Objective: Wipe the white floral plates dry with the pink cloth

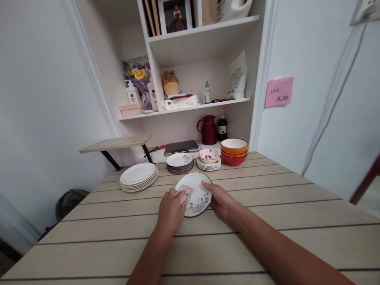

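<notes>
A white plate point(194, 183) with a dark rim and a floral print is tilted above the wooden table point(118, 245). My right hand point(219, 198) grips its right edge, thumb on the face and fingers behind. On the plate's left side, my left hand point(172, 208) has its fingers closed on a pale pink cloth point(186, 192), which touches the face. Behind this plate stands a stack of similar floral plates point(179, 160).
White oval plates point(139, 174) are stacked at left. Small plates point(208, 166) bear a square bowl point(209, 154); orange and red bowls point(234, 148) stand right of them. A small raised shelf point(118, 143), a red jug point(209, 130) and a dark bottle point(222, 128) stand at the back.
</notes>
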The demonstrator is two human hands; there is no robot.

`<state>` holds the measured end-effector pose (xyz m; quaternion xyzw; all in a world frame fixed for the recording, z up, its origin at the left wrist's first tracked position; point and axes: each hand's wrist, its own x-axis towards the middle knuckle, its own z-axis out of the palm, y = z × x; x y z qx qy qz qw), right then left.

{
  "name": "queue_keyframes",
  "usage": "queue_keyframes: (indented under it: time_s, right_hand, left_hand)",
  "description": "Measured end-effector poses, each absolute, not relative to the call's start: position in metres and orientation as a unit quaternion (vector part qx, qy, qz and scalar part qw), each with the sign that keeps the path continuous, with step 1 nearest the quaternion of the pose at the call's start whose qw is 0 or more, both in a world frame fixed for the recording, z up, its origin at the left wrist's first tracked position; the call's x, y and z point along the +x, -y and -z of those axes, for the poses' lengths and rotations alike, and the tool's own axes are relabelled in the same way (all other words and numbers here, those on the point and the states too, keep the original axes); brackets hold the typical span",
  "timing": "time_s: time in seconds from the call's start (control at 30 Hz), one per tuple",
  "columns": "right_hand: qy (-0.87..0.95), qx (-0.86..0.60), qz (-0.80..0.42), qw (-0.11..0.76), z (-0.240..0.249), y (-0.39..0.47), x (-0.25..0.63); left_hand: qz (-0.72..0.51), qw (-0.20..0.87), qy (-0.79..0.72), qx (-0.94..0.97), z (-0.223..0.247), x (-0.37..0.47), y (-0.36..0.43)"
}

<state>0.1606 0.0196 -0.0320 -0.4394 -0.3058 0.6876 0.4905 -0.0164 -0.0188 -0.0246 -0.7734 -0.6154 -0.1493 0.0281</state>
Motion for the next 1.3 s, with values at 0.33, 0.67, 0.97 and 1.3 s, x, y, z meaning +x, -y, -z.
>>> queue_keyframes:
  time_s: [0.33,0.67,0.97,1.3]
  right_hand:
    - [0.313,-0.433,-0.692,0.485,0.039,-0.025,0.162]
    - [0.313,-0.434,-0.688,0.490,0.036,-0.022,0.161]
    - [0.314,-0.445,-0.677,0.496,0.034,-0.020,0.160]
    - [0.313,-0.452,-0.679,0.487,0.033,-0.018,0.161]
  left_hand:
    - [0.149,0.030,0.621,-0.769,0.024,-0.014,0.018]
    - [0.155,0.033,0.615,-0.772,0.027,-0.016,0.019]
    - [0.160,0.032,0.695,-0.701,0.025,-0.013,0.020]
    - [0.157,0.040,0.631,-0.759,0.029,-0.014,0.019]
